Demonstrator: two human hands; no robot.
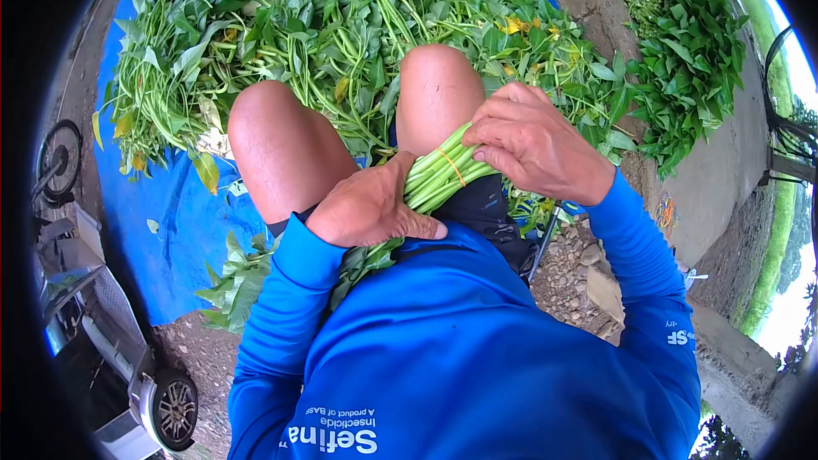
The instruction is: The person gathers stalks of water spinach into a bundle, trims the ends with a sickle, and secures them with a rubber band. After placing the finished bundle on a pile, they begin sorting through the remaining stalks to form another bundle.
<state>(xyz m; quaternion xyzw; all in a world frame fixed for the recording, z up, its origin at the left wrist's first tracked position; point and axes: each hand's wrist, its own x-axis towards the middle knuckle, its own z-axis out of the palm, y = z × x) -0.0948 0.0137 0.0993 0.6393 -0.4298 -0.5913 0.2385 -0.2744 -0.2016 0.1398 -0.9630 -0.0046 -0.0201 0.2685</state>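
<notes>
A bunch of water spinach [434, 185] lies slantwise across my lap, with green stems toward the upper right and leaves toward the lower left. My left hand [371, 204] wraps around the stems, its thumb laid along their lower side. An orange rubber band [453, 169] circles the stems between my two hands. At the stem ends, my right hand [537, 143] closes with bent fingers and thumb. Its palm side is partly hidden. The bunch's leaves [243, 281] stick out past my left forearm.
A large heap of loose water spinach [298, 25], with some yellow leaves, covers a blue tarp [162, 238] beyond my knees. Another leafy pile [690, 68] sits at the right on concrete. Gravel [567, 277] lies beside me; a parked vehicle [175, 409] stands at the left.
</notes>
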